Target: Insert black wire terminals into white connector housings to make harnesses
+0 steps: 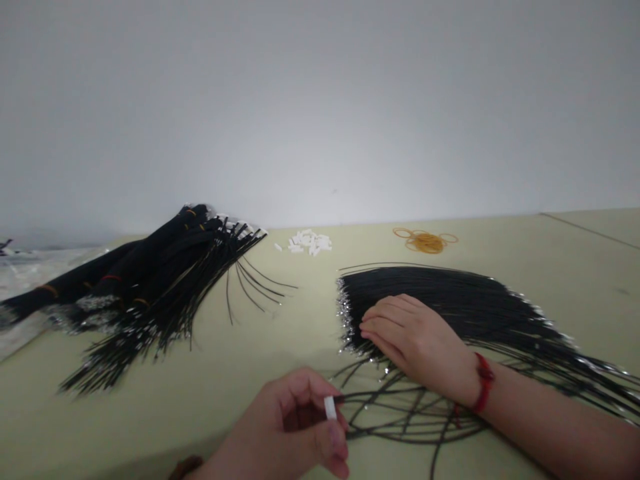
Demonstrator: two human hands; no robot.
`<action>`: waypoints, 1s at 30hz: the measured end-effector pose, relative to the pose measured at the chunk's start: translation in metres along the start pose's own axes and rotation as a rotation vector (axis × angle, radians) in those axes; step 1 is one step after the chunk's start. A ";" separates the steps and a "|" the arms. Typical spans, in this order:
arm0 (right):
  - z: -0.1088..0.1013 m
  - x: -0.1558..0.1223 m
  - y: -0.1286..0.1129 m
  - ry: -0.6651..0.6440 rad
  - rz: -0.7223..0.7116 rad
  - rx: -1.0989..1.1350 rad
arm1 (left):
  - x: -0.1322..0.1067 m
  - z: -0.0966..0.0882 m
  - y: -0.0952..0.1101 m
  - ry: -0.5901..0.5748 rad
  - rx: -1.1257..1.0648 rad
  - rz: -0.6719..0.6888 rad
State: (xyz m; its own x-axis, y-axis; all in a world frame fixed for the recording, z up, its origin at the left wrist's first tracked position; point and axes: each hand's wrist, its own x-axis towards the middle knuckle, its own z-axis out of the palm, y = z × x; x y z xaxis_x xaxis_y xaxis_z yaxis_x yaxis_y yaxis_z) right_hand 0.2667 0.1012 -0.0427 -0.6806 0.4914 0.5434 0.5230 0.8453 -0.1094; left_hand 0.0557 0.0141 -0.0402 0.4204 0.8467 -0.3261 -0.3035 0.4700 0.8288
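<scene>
My left hand point(295, 427) is low in the middle, fingers pinched round a small white connector point(330, 407) that has thin black wires point(400, 413) running out of it to the right. My right hand point(415, 337) lies palm down, fingers together and curled, on a wide fan of loose black wires point(475, 307) with silvery tips; whether it grips one I cannot make out. A red band point(484, 383) circles that wrist. Several loose wires curl on the table between the two hands.
Bundles of black wires point(145, 280) tied with bands lie at the left on the pale green table point(210, 373). A small heap of white connectors point(309, 243) and a pile of yellow rubber bands point(425, 241) sit by the grey wall. Clear plastic point(25, 273) lies far left.
</scene>
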 end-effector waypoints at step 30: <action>-0.012 -0.006 -0.080 0.048 -0.070 -0.170 | -0.005 0.002 -0.001 0.015 0.022 0.011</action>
State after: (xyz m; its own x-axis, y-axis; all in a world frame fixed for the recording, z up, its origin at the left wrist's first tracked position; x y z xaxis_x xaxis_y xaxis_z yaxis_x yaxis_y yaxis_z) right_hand 0.2350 0.0285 -0.0276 -0.6952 0.4187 0.5843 0.5570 0.8276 0.0697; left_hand 0.0558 0.0093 -0.0383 0.4044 0.8555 -0.3235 -0.2888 0.4551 0.8423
